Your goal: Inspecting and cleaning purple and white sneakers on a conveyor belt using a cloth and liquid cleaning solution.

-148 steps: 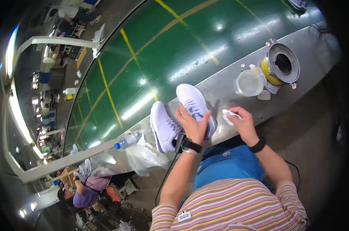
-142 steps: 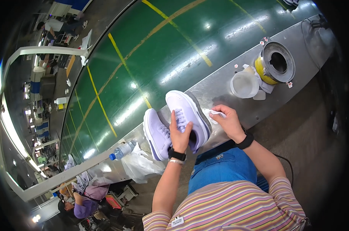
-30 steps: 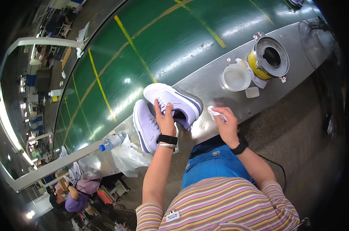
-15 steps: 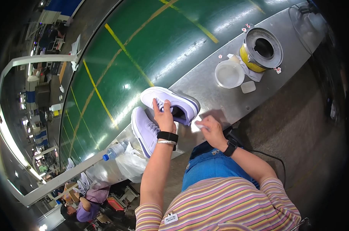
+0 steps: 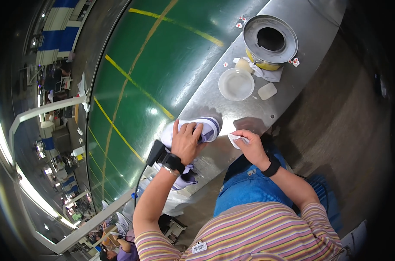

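A lavender sneaker [image 5: 211, 127] with a white sole lies tilted at the edge of the green surface, and my left hand [image 5: 188, 141] is closed over it. Much of its upper is hidden under the fingers. Below my left wrist rests a second lavender sneaker [image 5: 185, 179], partly covered by the hand and forearm. To the right of the held shoe, my right hand [image 5: 252, 150] pinches a small white cloth [image 5: 235, 140] over the steel table edge, apart from the shoe.
Up the steel table [image 5: 210, 104] stand a clear round tub [image 5: 232, 91], a pale square block [image 5: 267, 91], and a yellow can [image 5: 267, 66] with a metal top and a cloth beneath. A green belt [image 5: 162, 69] runs alongside. At lower left is a person [image 5: 125, 250].
My left hand has rotated the sneaker so its sole edge faces up more, and now covers it from above. The right hand still holds the cloth, which shows more. The whole view has shifted.
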`<state>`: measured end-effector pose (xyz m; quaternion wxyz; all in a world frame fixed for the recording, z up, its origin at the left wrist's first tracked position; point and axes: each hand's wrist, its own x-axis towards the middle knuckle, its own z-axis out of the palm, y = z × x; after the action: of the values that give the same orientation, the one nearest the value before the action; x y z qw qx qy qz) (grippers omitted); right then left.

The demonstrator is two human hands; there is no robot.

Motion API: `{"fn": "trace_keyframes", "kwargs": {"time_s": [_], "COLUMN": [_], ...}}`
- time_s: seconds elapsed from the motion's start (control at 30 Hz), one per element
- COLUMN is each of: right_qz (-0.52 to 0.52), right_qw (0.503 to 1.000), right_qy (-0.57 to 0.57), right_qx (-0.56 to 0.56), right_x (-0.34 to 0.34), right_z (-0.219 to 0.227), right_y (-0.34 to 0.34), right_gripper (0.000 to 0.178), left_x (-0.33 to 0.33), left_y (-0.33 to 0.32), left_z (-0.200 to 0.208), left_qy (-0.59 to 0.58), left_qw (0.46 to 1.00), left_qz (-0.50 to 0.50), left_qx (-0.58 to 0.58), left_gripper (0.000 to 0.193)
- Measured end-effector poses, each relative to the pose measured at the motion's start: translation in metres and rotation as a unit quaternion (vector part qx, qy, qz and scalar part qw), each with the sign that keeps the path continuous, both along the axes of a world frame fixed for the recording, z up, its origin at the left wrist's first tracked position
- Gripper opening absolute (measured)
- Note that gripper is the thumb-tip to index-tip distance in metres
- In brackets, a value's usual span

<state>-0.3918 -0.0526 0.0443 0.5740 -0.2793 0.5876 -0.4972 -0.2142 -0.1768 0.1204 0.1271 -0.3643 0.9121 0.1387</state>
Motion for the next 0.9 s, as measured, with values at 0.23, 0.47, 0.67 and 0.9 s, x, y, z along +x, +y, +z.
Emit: {"fn": "trace_keyframes", "kwargs": {"time_s": [0.23, 0.47, 0.67, 0.9], "right_qz": [-0.075, -0.034, 0.114, 0.075], "right_qw": [0.996, 0.993, 0.968, 0.98], "right_qy": [0.029, 0.105, 0.191, 0.146], "right_qx": [-0.044, -0.048, -0.114, -0.111], "right_x": [0.009, 0.021, 0.01, 0.012], "right_z": [-0.003, -0.019, -0.021, -0.024], "right_y": [-0.017, -0.054, -0.083, -0.073], "right_gripper": [0.021, 0.013, 0.014, 0.013], "left_x": [-0.015, -0.013, -0.009, -0.005], "left_y": [0.031, 0.029, 0.029, 0.029], "left_z": [-0.019, -0.027, -0.032, -0.034], "left_qy": [0.076, 0.115, 0.124, 0.119], "left_qw": [0.992, 0.987, 0.988, 0.988], "left_qz": [0.101, 0.106, 0.087, 0.083], "left_qx": [-0.024, -0.031, -0.042, -0.046], "left_gripper": [0.055, 0.049, 0.05, 0.05]}}
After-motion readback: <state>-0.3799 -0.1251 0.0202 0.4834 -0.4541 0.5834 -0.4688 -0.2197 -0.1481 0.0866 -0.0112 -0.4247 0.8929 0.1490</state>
